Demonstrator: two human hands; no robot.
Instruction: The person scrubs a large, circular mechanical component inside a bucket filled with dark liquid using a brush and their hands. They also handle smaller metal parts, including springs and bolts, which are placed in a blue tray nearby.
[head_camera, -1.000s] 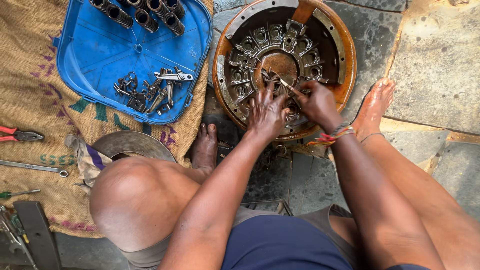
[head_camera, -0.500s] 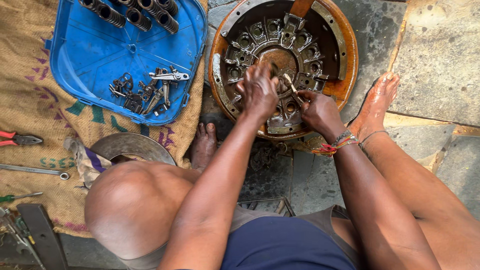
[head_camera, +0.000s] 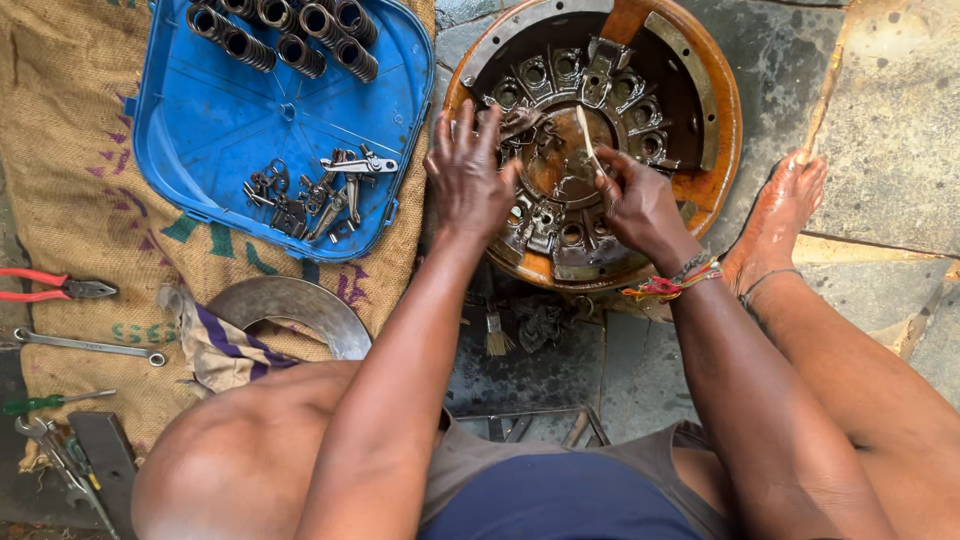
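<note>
On one clutch plate (head_camera: 640, 120): left hand (head_camera: 468, 180), right hand (head_camera: 638, 205).

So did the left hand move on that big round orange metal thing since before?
Yes. The left hand slid left, from over the middle of the round orange metal plate to its left rim, nearer the blue plastic tray.
</note>
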